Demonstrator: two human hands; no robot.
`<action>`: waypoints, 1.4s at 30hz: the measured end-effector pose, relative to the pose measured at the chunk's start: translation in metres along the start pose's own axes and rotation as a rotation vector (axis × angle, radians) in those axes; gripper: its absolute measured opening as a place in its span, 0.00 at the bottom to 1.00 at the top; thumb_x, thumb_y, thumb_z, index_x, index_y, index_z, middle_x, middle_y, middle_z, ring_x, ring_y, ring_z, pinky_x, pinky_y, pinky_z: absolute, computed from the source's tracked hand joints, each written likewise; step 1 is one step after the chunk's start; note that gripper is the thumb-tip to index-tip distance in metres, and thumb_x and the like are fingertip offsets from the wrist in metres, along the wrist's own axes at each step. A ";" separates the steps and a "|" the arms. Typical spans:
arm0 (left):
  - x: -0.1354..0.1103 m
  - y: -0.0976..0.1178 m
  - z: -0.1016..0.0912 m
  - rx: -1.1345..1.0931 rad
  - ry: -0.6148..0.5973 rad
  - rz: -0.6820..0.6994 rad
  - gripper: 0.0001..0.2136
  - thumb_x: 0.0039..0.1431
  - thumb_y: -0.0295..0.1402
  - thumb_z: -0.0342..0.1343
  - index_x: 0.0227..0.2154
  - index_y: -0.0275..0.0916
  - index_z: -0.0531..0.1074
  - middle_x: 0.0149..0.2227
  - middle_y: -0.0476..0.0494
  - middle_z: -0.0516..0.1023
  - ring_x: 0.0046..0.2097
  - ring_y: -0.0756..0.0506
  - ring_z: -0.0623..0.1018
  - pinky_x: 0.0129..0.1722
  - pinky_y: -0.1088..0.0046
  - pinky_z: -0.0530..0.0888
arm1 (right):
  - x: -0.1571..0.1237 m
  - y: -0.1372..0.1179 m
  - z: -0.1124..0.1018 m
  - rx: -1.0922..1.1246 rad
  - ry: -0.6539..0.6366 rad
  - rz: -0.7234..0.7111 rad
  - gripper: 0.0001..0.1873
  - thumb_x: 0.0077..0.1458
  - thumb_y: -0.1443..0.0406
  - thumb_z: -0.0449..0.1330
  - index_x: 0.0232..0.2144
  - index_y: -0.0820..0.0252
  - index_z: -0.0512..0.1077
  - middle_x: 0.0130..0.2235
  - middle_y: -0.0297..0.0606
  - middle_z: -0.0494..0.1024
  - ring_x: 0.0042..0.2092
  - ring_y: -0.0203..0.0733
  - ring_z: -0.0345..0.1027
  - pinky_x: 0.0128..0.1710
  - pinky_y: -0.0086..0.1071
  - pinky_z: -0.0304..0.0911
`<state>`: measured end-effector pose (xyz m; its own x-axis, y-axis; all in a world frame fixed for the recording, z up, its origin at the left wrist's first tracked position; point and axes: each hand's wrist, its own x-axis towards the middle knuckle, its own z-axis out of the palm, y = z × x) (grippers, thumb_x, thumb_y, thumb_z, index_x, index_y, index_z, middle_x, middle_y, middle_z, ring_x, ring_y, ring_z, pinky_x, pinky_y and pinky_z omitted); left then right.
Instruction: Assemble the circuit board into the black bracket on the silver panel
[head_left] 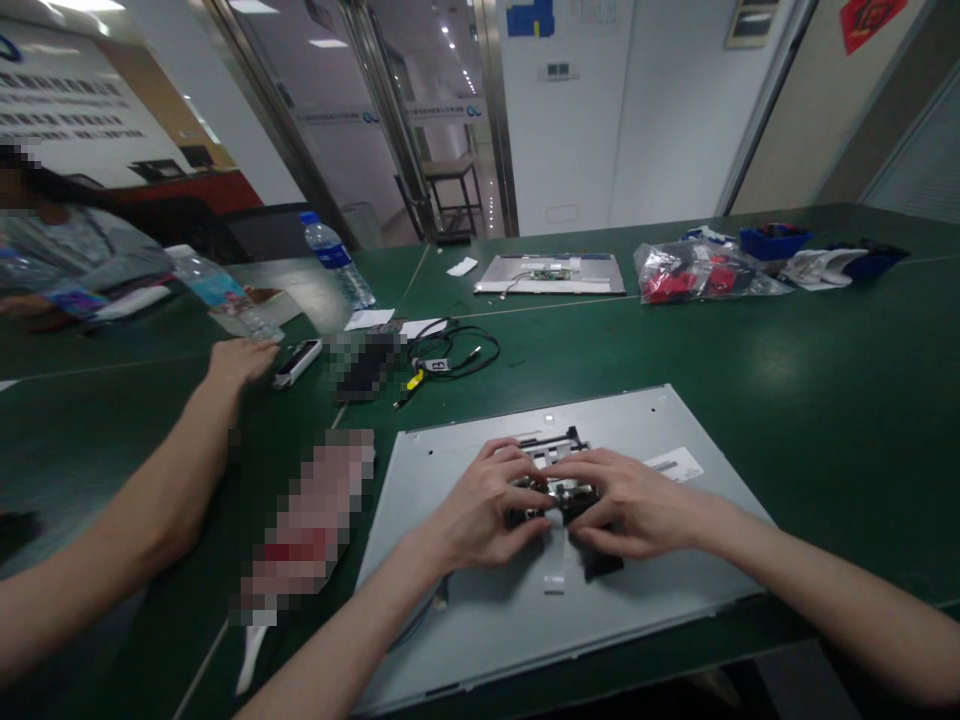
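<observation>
A large grey metal panel (495,620) lies flat on the green table in front of me. Over its middle, my left hand (487,500) and my right hand (630,500) meet, fingers curled around a small black-and-metal electronic part (559,490). Much of that part is hidden by the fingers. From beneath it, a flat white ribbon cable (554,560) runs toward me across the panel. A piece of black material (602,566) shows under my right hand. Near my right wrist a white label (679,464) is stuck to the panel.
Left of me, a co-worker's arm (180,480) reaches over the table (832,400) beside a tilted bottle (225,295). Another bottle (337,260), a coiled black cable (450,350) and a pixelated pouch (311,525) lie nearby. Farther back are a smaller panel (551,275) and plastic bags (705,270).
</observation>
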<state>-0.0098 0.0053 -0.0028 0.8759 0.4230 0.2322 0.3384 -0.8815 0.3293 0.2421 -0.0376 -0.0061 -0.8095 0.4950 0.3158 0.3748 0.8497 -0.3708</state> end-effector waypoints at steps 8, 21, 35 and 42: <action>0.000 0.000 0.001 0.015 0.036 -0.017 0.09 0.63 0.38 0.55 0.43 0.48 0.78 0.40 0.46 0.78 0.45 0.42 0.74 0.56 0.53 0.62 | -0.001 0.003 0.004 -0.016 0.167 0.022 0.11 0.61 0.63 0.56 0.34 0.56 0.79 0.54 0.43 0.73 0.54 0.47 0.65 0.54 0.45 0.62; 0.001 0.002 0.001 0.090 0.015 -0.067 0.13 0.58 0.41 0.60 0.45 0.46 0.76 0.45 0.43 0.76 0.49 0.39 0.71 0.56 0.51 0.63 | 0.003 -0.002 0.006 -0.043 0.025 -0.026 0.12 0.64 0.61 0.55 0.40 0.54 0.79 0.60 0.42 0.68 0.59 0.46 0.60 0.57 0.46 0.58; 0.000 0.004 0.000 0.135 0.005 -0.046 0.08 0.61 0.38 0.57 0.39 0.42 0.76 0.46 0.42 0.76 0.50 0.39 0.72 0.58 0.49 0.61 | 0.003 0.000 0.006 -0.051 -0.029 -0.042 0.11 0.62 0.61 0.58 0.40 0.53 0.80 0.65 0.43 0.60 0.64 0.51 0.54 0.59 0.50 0.56; 0.002 0.006 0.000 0.140 0.009 -0.049 0.08 0.62 0.38 0.56 0.39 0.42 0.76 0.44 0.42 0.77 0.49 0.40 0.73 0.57 0.51 0.63 | 0.003 0.001 0.008 -0.061 -0.019 -0.022 0.11 0.63 0.62 0.57 0.40 0.53 0.80 0.65 0.44 0.61 0.62 0.50 0.57 0.58 0.50 0.58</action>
<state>-0.0059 0.0007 0.0001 0.8540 0.4680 0.2274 0.4262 -0.8799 0.2100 0.2367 -0.0373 -0.0124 -0.8263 0.4726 0.3065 0.3830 0.8704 -0.3095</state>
